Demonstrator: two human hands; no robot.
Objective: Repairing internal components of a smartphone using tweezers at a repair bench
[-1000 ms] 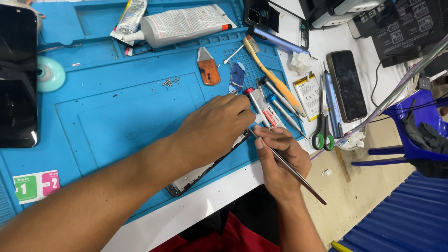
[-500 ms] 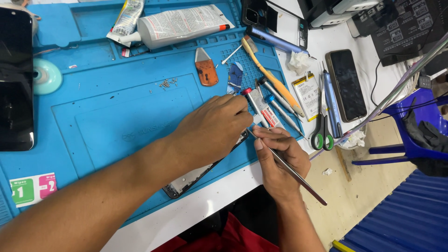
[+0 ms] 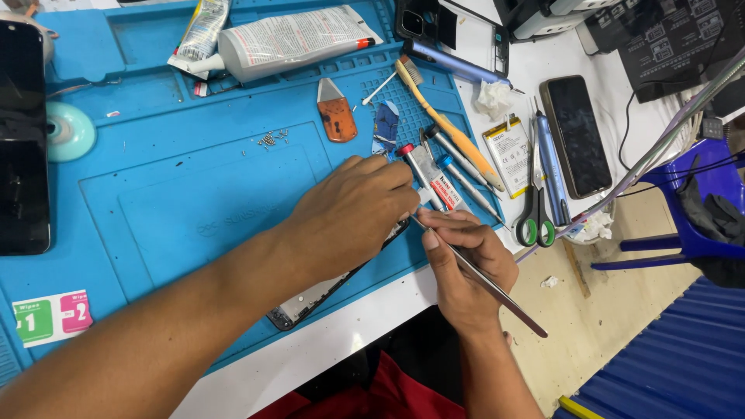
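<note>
Blue silicone matting point(image 3: 178, 194) covers most of the white worktop point(image 3: 310, 365) in front of us, moulded into shallow trays and a grid of small cells. Nearest us, our left hand point(image 3: 353, 213) lies curled over a dismantled phone point(image 3: 326, 289) that sits slantwise on the mat's near edge, pressing it down so that only its lower end shows. Our right hand point(image 3: 466, 260) is closed in a pinch around slim metal tweezers point(image 3: 485, 283), whose tip meets the phone just beside the left fingertips. At the near left corner lies a flat sachet point(image 3: 52, 316), half green, half pink. To the right, past the worktop's edge, we see a tan floor point(image 3: 605, 326), blue corrugated sheeting point(image 3: 667, 365) and a blue plastic chair point(image 3: 691, 233).

Farther out, screwdrivers point(image 3: 458, 174) lie fanned beside a small tube with a red and white label point(image 3: 434, 180), and green-handled scissors point(image 3: 535, 209) rest on the bare worktop near a flat battery with a white label point(image 3: 508, 151) and a dark phone point(image 3: 576, 136). A scatter of tiny screws point(image 3: 272, 140) sits mid-mat, with an orange pry tool point(image 3: 337, 116) and a yellow-handled toothbrush point(image 3: 446, 116) beyond. At the far edge lie a large white glue tube point(image 3: 291, 39) printed with grey text, a crumpled smaller tube point(image 3: 202, 35) and, far left, a black screen point(image 3: 23, 140).
</note>
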